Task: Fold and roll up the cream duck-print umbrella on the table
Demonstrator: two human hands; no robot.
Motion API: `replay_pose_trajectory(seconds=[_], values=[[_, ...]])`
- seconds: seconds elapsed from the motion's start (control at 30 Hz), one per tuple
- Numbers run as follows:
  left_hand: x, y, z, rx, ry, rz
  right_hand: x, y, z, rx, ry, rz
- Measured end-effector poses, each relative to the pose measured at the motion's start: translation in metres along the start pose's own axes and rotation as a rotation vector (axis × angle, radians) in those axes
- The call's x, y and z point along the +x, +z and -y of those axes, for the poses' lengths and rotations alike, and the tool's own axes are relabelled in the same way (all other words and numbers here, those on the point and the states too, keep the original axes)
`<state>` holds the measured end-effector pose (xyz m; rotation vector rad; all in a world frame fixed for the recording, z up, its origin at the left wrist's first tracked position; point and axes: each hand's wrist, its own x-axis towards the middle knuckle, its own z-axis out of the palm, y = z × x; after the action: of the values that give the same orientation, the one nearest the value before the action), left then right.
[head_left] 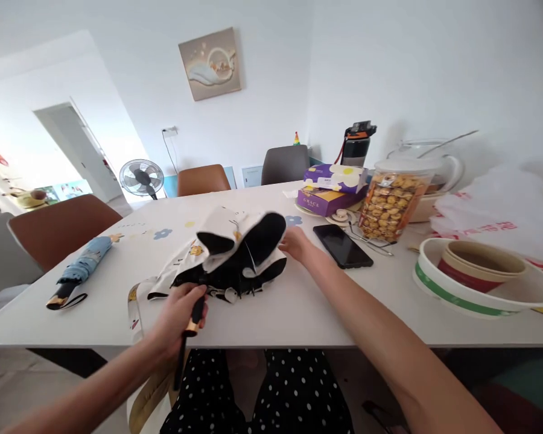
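A white umbrella (235, 247) with a black lining and small printed figures lies loosely folded over the table, its canopy in bunched flaps. My left hand (183, 310) is closed around its black and gold handle, from which a dark strap hangs below the table edge. At the canopy's right side, my right hand (295, 244) has its fingers curled against the fabric edge; the fingertips are partly hidden by the cloth. Rib ends show along the near edge of the canopy. A light printed strip (134, 310) hangs over the table edge left of the umbrella.
A folded blue umbrella (85, 262) lies at the left. On the right are a black phone (342, 246), glasses (374, 241), a snack jar (391, 202), purple boxes (326, 202), a bottle (356, 147), a plastic bag (502, 211) and a white-green bowl (457, 298).
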<state>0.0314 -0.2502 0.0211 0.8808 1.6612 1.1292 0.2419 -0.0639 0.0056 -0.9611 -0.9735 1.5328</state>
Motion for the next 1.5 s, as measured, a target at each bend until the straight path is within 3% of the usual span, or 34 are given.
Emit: replay_pose_trajectory(seconds=[0.1, 0.2, 0.23, 0.33, 0.5, 0.6, 0.73, 0.83, 0.97, 1.13, 1.23, 1.33, 1.5], values=[[0.032, 0.024, 0.018, 0.058, 0.143, -0.051, 0.008, -0.031, 0.009, -0.061, -0.035, -0.233], [0.054, 0.025, 0.017, 0.029, 0.063, 0.056, 0.001, -0.033, 0.018, -0.096, -0.184, -0.331], [0.06, 0.022, 0.013, -0.004, 0.005, 0.113, -0.003, -0.028, 0.02, -0.151, -0.299, -0.342], [0.071, 0.014, 0.002, -0.102, -0.12, 0.257, -0.021, -0.003, 0.025, -0.412, -0.542, -0.274], [0.087, 0.019, -0.006, -0.151, -0.138, 0.181, -0.041, 0.046, 0.021, -0.835, -0.875, 0.0], [0.098, 0.026, -0.007, -0.146, -0.105, 0.22, -0.037, 0.07, 0.012, -1.073, -1.038, 0.175], [0.112, 0.026, -0.008, -0.184, 0.037, 0.342, -0.017, 0.092, -0.002, -1.39, -1.076, 0.45], [0.118, 0.021, -0.009, -0.27, 0.083, 0.423, 0.003, 0.102, -0.013, -1.543, -1.107, 0.545], [0.121, 0.015, -0.011, -0.349, 0.012, 0.477, 0.029, 0.107, -0.02, -1.498, -1.075, 0.515], [0.119, 0.017, -0.002, -0.402, -0.067, 0.414, 0.035, 0.103, -0.01, -1.1, -0.889, 0.399], [0.107, 0.022, 0.002, -0.376, -0.066, 0.279, 0.025, 0.102, -0.01, -1.082, -0.97, 0.435], [0.098, 0.024, 0.0, -0.349, -0.036, 0.186, 0.018, 0.1, -0.021, -1.206, -1.098, 0.501], [0.103, 0.022, -0.006, -0.461, -0.065, 0.256, 0.02, 0.097, -0.04, -1.287, -1.155, 0.516]])
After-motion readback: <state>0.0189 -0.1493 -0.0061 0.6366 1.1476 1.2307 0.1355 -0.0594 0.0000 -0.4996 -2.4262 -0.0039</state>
